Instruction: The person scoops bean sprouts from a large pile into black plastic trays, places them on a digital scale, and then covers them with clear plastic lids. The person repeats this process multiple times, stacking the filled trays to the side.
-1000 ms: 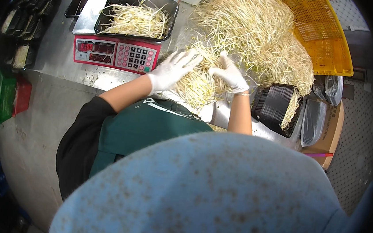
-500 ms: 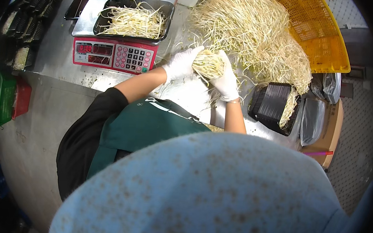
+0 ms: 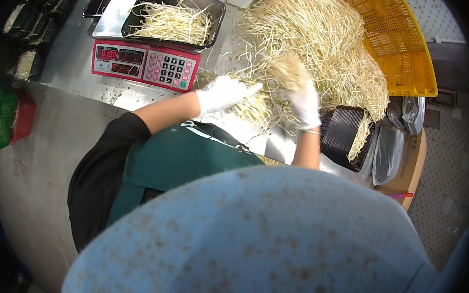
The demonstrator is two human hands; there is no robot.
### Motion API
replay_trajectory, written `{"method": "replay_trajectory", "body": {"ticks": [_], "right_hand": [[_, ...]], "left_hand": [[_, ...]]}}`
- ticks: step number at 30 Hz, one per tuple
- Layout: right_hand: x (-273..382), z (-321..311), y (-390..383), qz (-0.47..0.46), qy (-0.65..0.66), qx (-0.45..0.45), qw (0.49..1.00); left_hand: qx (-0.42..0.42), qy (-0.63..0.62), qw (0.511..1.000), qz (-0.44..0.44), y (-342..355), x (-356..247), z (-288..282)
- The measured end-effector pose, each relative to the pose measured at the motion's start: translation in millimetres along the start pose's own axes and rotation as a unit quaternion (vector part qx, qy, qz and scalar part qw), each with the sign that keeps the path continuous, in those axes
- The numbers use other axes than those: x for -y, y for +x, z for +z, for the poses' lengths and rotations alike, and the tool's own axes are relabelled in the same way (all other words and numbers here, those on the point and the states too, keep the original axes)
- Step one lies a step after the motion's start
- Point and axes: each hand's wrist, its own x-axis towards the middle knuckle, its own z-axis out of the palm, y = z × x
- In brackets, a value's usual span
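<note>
My left hand [image 3: 225,95], in a white glove, is closed on a bunch of bean sprouts [image 3: 253,108] low over the metal table. The sprouts spread out to the right from under its fingers. My right hand [image 3: 306,107], also gloved and smeared by motion, grips a blurred tuft of sprouts [image 3: 289,72] at the edge of the big sprout heap [image 3: 306,24]. To the left, a black tray [image 3: 218,30] with sprouts in it sits on the steel pan of a red and white digital scale [image 3: 147,63] whose display is lit.
A yellow perforated crate [image 3: 404,55] lies behind the heap at the right. Stacked black trays [image 3: 339,133] with some sprouts on them stand right of my right hand. Clear plastic packs [image 3: 388,154] lie beyond. Filled black trays [image 3: 46,7] line the far left. Green [image 3: 0,117] and red baskets [image 3: 23,119] sit lower left.
My hands, together around one bunch before, have parted. The left has dropped slightly nearer me with sprouts; the right has moved right with a tuft. The tray on the scale is unchanged.
</note>
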Motion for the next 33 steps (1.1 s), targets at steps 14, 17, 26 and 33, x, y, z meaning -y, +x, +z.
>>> {"method": "replay_trajectory", "body": {"ticks": [14,17,26,33], "right_hand": [[80.8,62.3,2.2,0.145,-0.154,0.135,0.968],[52.7,78.9,16.4,0.197,-0.080,0.112,0.971],[38.9,74.8,13.0,0.142,-0.182,0.054,0.971],[5.8,59.0,17.3,0.287,0.197,0.075,0.935]], "left_hand": [[-0.091,-0.080,0.988,-0.100,15.1,27.0,29.6],[-0.120,-0.100,0.978,-0.138,4.6,33.1,34.8],[-0.592,-0.306,0.731,0.144,-158.1,96.1,-25.0],[-0.501,-0.658,0.562,-0.017,-135.0,179.1,-28.5]]}}
